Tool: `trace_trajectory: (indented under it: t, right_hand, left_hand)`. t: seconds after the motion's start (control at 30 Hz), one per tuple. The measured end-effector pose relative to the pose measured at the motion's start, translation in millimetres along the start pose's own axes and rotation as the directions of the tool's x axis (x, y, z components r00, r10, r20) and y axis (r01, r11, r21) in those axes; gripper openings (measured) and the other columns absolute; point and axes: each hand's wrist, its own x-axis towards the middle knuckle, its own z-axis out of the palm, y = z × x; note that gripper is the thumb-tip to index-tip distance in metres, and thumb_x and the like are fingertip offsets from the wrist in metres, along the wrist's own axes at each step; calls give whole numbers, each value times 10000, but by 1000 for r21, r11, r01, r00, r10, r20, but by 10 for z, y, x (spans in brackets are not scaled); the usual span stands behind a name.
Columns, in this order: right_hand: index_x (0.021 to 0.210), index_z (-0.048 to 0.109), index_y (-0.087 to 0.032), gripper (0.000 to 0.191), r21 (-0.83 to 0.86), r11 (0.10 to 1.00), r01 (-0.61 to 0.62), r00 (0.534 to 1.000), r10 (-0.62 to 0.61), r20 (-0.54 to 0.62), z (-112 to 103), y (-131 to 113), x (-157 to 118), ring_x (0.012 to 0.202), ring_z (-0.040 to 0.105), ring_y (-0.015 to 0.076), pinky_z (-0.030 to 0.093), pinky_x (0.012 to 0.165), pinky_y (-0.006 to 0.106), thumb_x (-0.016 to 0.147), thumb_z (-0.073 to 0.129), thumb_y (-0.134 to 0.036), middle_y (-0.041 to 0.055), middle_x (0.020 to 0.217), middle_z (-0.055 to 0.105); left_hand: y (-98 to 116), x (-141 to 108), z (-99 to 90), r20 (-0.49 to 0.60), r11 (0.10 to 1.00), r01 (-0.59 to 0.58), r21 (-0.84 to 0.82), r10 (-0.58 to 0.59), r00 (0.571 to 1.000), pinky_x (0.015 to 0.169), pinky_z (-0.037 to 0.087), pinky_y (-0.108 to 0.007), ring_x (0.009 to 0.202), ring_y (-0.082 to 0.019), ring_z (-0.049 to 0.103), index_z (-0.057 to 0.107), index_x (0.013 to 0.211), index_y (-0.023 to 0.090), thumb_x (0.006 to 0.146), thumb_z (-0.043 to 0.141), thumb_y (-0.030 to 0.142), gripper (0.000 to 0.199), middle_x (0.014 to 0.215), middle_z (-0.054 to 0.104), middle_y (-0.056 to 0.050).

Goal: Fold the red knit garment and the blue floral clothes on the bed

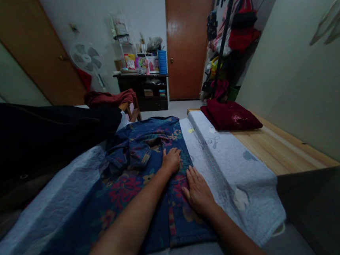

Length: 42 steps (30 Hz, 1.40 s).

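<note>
A blue garment with red and yellow flowers (124, 191) lies spread on a pale quilted cover. My left hand (171, 160) rests on it near the middle, fingers apart and lying flat. Lower and to the right, my right hand (197, 190) lies flat along the garment's right edge, its thumb spread from the fingers. Neither hand holds anything. One sleeve of the garment is bunched on top, left of my left hand.
Dark clothing (40, 139) is heaped at the left. A folded maroon cloth (231, 115) sits on a wooden board (282, 149) at the right. Beyond are a fan (87, 57), a dark cabinet (125, 87) and a door (190, 42).
</note>
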Motion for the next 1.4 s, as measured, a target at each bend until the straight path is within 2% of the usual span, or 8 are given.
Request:
trace_trajectory:
  t: [0.07, 0.23, 0.33, 0.67, 0.87, 1.0, 1.2, 1.4]
  right_hand:
    - [1449, 390, -42, 661, -2, 1000, 11, 1000, -11, -14, -4, 3, 8, 1449, 224, 291, 237, 1169, 424, 932, 472, -444, 180, 1547, 293]
    - [1436, 410, -48, 622, 3, 999, 42, 999, -42, -20, -49, -2, -10, 1441, 245, 288, 260, 1156, 436, 936, 471, -413, 172, 1534, 326]
    - [1442, 407, -67, 608, 9, 999, 52, 998, -52, 26, -99, -20, -67, 1440, 250, 285, 255, 1153, 451, 941, 458, -407, 155, 1541, 318]
    - [1490, 349, -173, 622, 30, 997, 67, 980, -71, 184, -297, -60, -403, 1463, 179, 263, 160, 1173, 463, 937, 427, -448, 91, 1588, 211]
    - [1507, 306, -208, 709, 58, 997, 52, 960, -66, 272, -418, -85, -529, 1474, 131, 268, 126, 1168, 513, 906, 448, -556, 89, 1598, 171]
    - [1471, 383, -203, 612, 50, 997, 55, 981, -63, 186, -390, -78, -620, 1462, 190, 247, 164, 1167, 488, 918, 471, -451, 80, 1584, 229]
    - [1406, 480, -187, 506, 49, 996, 76, 995, -79, 64, -317, -40, -700, 1419, 305, 241, 242, 1149, 459, 913, 477, -302, 81, 1527, 372]
    - [1402, 478, -167, 504, 59, 994, 88, 995, -90, 39, -277, -18, -768, 1407, 322, 241, 266, 1139, 443, 910, 469, -273, 88, 1517, 391]
  left_hand:
    - [64, -239, -32, 47, 999, -33, -14, 33, 998, 1106, 320, -506, 1324, -211, 443, 532, 1277, 232, 959, 380, 276, 356, 1407, 533, -73]
    - [140, -896, -53, 90, 999, -39, 5, 38, 995, 1133, 269, -529, 1414, -228, 323, 429, 1402, 264, 953, 404, 328, 454, 1517, 407, -57]
    - [157, -1118, -26, 55, 999, -7, 49, 5, 998, 1145, 241, -541, 1442, -234, 264, 391, 1440, 262, 949, 411, 375, 505, 1552, 345, -52]
    - [160, -1192, 16, -84, 999, -35, 36, 38, 996, 1126, 280, -534, 1397, -240, 344, 483, 1368, 257, 952, 446, 337, 425, 1481, 458, -61]
    - [243, -1303, -110, -116, 994, -108, -22, 105, 988, 986, 437, -358, 1137, -198, 541, 635, 1146, 242, 952, 459, 243, 262, 1219, 633, -55]
    - [347, -1475, -150, -21, 995, -87, -41, 86, 996, 1048, 393, -372, 1222, -204, 497, 573, 1253, 233, 940, 454, 224, 335, 1322, 584, -57]
    - [490, -1739, -60, 23, 999, 31, 13, -32, 999, 1154, 236, -499, 1444, -273, 230, 387, 1435, 222, 925, 471, 368, 537, 1561, 321, -71]
    - [524, -1810, -98, -89, 1000, 11, 9, -10, 996, 1119, 302, -444, 1338, -250, 373, 535, 1284, 234, 925, 496, 300, 367, 1441, 469, -70]
